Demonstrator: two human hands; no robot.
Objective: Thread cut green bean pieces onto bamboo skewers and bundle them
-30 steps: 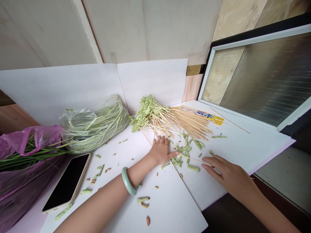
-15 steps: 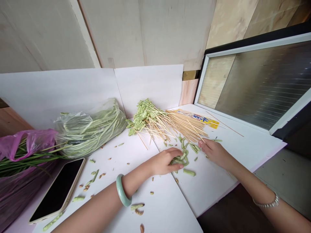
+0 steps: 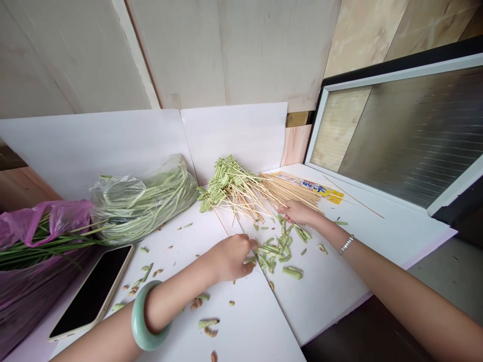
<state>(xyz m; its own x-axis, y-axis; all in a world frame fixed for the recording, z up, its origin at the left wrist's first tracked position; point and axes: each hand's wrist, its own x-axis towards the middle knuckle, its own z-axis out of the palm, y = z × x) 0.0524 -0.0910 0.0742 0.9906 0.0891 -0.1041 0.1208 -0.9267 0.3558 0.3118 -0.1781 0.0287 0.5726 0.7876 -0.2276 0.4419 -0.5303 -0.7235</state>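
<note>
My left hand (image 3: pixel 234 257) is closed, thumb and fingers pinched on what looks like a piece of green bean (image 3: pixel 249 260). It is at the left edge of a loose pile of cut green bean pieces (image 3: pixel 277 251). Farther back, my right hand (image 3: pixel 300 213) is closed with fingertips together at the near ends of a fanned bundle of bamboo skewers (image 3: pixel 298 193). Whether a skewer is in its fingers I cannot make out. Behind both hands lies a stack of skewered bean pieces (image 3: pixel 230 176), bare stick ends facing me.
At the left are a clear bag of long beans (image 3: pixel 151 201), a pink bag of green stalks (image 3: pixel 45 246) and a phone (image 3: pixel 92 291). A yellow wrapper (image 3: pixel 332 195) lies behind the skewers. Small brown scraps (image 3: pixel 210 332) dot the white tabletop. A framed glass panel (image 3: pixel 400 130) stands at right.
My left hand has drawn back left from the bean pile and its fingers have closed. My right hand has moved left and slightly back, to the skewer ends.
</note>
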